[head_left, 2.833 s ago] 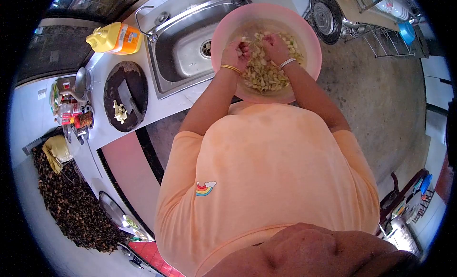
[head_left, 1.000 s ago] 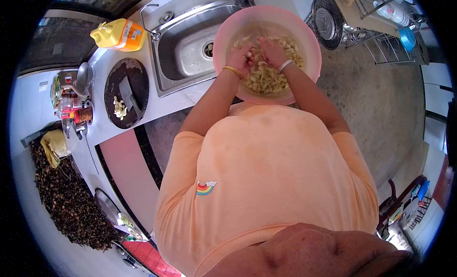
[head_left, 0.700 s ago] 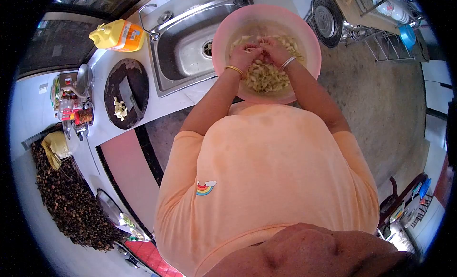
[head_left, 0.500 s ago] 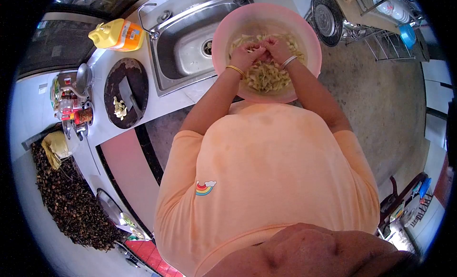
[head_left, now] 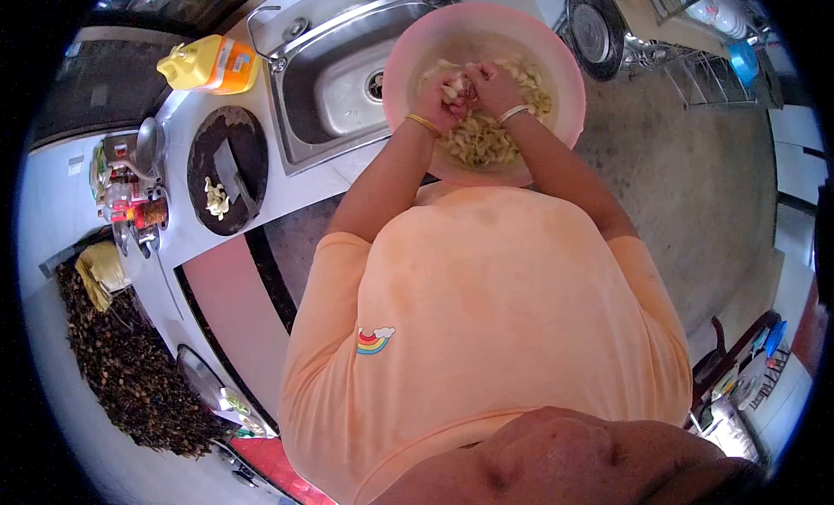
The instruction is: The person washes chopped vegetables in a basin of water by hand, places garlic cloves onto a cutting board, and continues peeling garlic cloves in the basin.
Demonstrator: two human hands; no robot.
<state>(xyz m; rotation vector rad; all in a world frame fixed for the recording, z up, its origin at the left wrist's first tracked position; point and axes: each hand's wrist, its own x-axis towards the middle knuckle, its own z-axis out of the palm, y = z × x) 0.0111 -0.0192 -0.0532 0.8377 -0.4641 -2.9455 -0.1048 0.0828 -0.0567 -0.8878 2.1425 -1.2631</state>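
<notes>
Many pale pieces [head_left: 479, 143] lie in water in a pink basin [head_left: 570, 79], heaped mostly toward the side nearest the person. The left hand [head_left: 441, 103] is inside the basin, its fingers curled around a few of them, which show pale in the cupped palm. The right hand [head_left: 498, 90] is just beside it, fingers bunched narrow and near the left fingertips; whether they pinch a piece cannot be told. A gold bangle [head_left: 423, 123] circles the left wrist, a pale one [head_left: 512, 113] the right. The basin overlaps the right end of a steel sink [head_left: 343, 105]. Left of the sink, on the white worktop [head_left: 180, 231], a round dark board [head_left: 208, 140] bears a cleaver [head_left: 226, 165] and a small pale pile [head_left: 217, 198]. A yellow jug [head_left: 211, 64] stands near the sink's far left corner.
</notes>
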